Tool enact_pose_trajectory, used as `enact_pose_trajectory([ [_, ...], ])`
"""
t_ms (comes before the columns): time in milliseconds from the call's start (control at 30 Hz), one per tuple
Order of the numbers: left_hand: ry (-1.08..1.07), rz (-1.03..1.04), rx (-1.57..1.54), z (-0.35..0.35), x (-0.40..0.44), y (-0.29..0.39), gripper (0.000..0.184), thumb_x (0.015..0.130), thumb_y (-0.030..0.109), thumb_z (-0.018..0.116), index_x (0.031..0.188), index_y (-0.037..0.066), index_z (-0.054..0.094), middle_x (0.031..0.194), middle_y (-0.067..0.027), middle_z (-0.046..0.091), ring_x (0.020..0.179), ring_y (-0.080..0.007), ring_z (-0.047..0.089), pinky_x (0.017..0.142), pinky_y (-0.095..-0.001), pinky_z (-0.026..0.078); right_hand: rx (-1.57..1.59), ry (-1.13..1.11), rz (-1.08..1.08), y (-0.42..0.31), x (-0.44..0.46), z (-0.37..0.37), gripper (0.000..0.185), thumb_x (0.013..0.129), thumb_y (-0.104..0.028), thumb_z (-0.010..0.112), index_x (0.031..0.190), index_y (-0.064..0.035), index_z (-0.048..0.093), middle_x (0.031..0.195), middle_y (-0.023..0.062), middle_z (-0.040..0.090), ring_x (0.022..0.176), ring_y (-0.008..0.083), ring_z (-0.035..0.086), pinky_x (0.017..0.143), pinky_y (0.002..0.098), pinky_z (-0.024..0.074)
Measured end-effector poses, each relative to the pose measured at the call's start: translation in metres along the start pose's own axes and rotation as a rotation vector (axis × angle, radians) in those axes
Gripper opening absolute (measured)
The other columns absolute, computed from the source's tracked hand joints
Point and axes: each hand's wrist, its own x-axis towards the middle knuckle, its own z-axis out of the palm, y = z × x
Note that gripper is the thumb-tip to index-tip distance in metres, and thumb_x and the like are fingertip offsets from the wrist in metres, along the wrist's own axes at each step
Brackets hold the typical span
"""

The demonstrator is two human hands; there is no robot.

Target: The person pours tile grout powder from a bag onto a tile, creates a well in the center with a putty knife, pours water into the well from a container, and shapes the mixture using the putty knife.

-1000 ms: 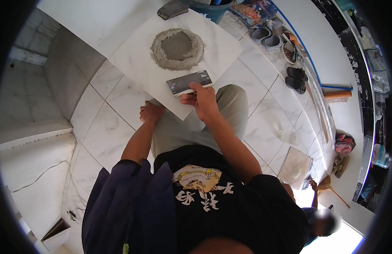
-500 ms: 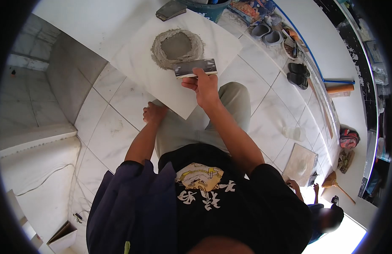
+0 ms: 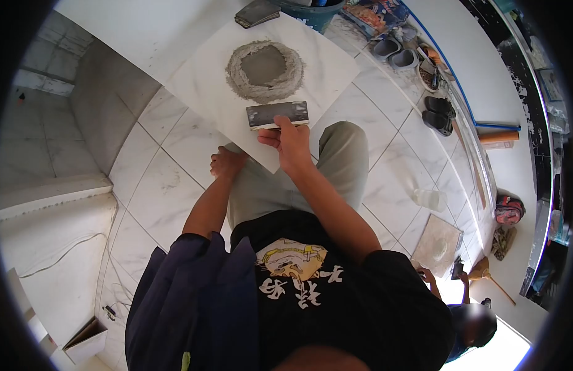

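Note:
My right hand grips a flat rectangular scraper with a dark, smeared face and a pale lower edge. The thumb presses on its face while the fingers curl beneath. A ring-shaped mound of grey mortar, with a smooth, wet-looking middle, lies on a white marbled tile. The scraper is just on the near side of the mound, apart from it. My left hand rests by my left knee near the tile's edge, fingers loosely bent, with nothing visible in it.
Dark flat plates are stacked at the tile's far corner, beside a teal bucket. Grey clogs and black shoes line the right side. Another person works at lower right near a square tile.
My right hand has drawn the scraper toward me, away from the mortar. My left hand stays by the knee. The other person's hand has shifted slightly.

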Motion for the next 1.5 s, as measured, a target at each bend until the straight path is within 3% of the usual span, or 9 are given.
enact_pose_trajectory([
  [400, -0.010, 0.015, -0.027, -0.004, -0.008, -0.004, 0.104, 0.063, 0.072, 0.077, 0.141, 0.010, 0.045, 0.139, -0.0224, 0.049, 0.129, -0.0413, 0.051, 0.101, -0.0550, 0.046, 0.069, -0.002, -0.071, -0.025, 0.005, 0.014, 0.024, 0.092, -0.012, 0.062, 0.101, 0.0083, 0.054, 0.091, 0.0184, 0.063, 0.073, 0.0273, 0.071, 0.070, 0.0413, 0.0642],
  [600, 0.011, 0.030, -0.024, 0.000, -0.001, -0.002, 0.102, 0.065, 0.071, 0.076, 0.140, 0.009, 0.045, 0.139, -0.0247, 0.048, 0.128, -0.0424, 0.051, 0.100, -0.0550, 0.046, -0.115, 0.062, -0.033, -0.041, -0.006, -0.020, 0.028, 0.089, -0.015, 0.060, 0.099, 0.0111, 0.057, 0.083, 0.0211, 0.067, 0.062, 0.0266, 0.070, 0.055, 0.0379, 0.0627],
  [900, 0.004, -0.004, 0.000, 0.002, 0.000, 0.002, 0.104, 0.062, 0.072, 0.078, 0.140, 0.012, 0.046, 0.141, -0.0227, 0.047, 0.129, -0.0423, 0.051, 0.099, -0.0554, 0.046, -0.348, 0.046, -0.018, -0.070, 0.039, -0.038, 0.026, 0.084, -0.016, 0.062, 0.090, 0.0096, 0.058, 0.072, 0.0177, 0.065, 0.050, 0.0249, 0.064, 0.051, 0.0383, 0.0602],
  [1133, -0.011, 0.001, -0.001, 0.005, 0.009, -0.001, 0.107, 0.063, 0.076, 0.075, 0.143, 0.012, 0.043, 0.142, -0.0227, 0.046, 0.130, -0.0429, 0.050, 0.100, -0.0558, 0.045, -0.369, 0.019, -0.031, -0.084, 0.041, -0.020, 0.026, 0.085, -0.015, 0.062, 0.091, 0.0096, 0.059, 0.071, 0.0166, 0.065, 0.051, 0.0237, 0.064, 0.050, 0.0373, 0.0587],
  [1200, -0.006, 0.017, -0.010, 0.004, 0.012, 0.000, 0.107, 0.063, 0.076, 0.074, 0.143, 0.011, 0.043, 0.142, -0.0231, 0.046, 0.130, -0.0430, 0.050, 0.101, -0.0562, 0.045, -0.340, -0.042, -0.092, -0.092, 0.038, -0.015, 0.028, 0.083, -0.012, 0.062, 0.092, 0.0140, 0.059, 0.073, 0.0195, 0.066, 0.049, 0.0246, 0.065, 0.045, 0.0361, 0.0591],
  [1333, -0.015, 0.007, 0.002, 0.000, 0.001, 0.001, 0.107, 0.065, 0.076, 0.073, 0.143, 0.009, 0.042, 0.141, -0.0240, 0.046, 0.130, -0.0429, 0.050, 0.101, -0.0557, 0.045, -0.373, -0.002, -0.167, -0.100, 0.043, -0.018, 0.029, 0.084, -0.013, 0.063, 0.093, 0.0136, 0.059, 0.073, 0.0181, 0.066, 0.049, 0.0234, 0.064, 0.044, 0.0344, 0.0575],
  [1500, -0.012, 0.010, 0.010, -0.003, -0.001, 0.001, 0.107, 0.065, 0.075, 0.074, 0.143, 0.009, 0.043, 0.141, -0.0240, 0.047, 0.130, -0.0430, 0.050, 0.101, -0.0554, 0.045, -0.457, 0.108, -0.112, -0.104, 0.045, -0.050, 0.027, 0.084, -0.016, 0.064, 0.091, 0.0102, 0.062, 0.072, 0.0141, 0.065, 0.049, 0.0218, 0.062, 0.042, 0.0328, 0.0548],
])
